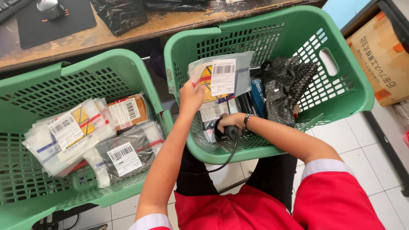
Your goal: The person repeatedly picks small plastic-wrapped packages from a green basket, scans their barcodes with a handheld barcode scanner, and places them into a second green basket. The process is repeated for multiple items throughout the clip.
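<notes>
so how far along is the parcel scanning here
Looks done: several labelled parcels lie piled in the left green basket. In hand: the left hand holds up a clear labelled parcel while the right hand grips a corded scanner. Left: more packets, including a black bubble-wrap one, sit in the right basket.

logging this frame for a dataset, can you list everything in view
green plastic laundry baskets: two, green, side by side on the white tiled floor
clear plastic mailer parcel with barcode label: one, clear and white, held over the right basket
parcels in the left basket: several, mostly clear, one brown
black bubble-wrap parcel: one, right basket
black mouse pad: one, wooden desk
cardboard box: one, brown, far right
left hand: grip on the clear parcel
right hand: grip on a black corded scanner
</notes>
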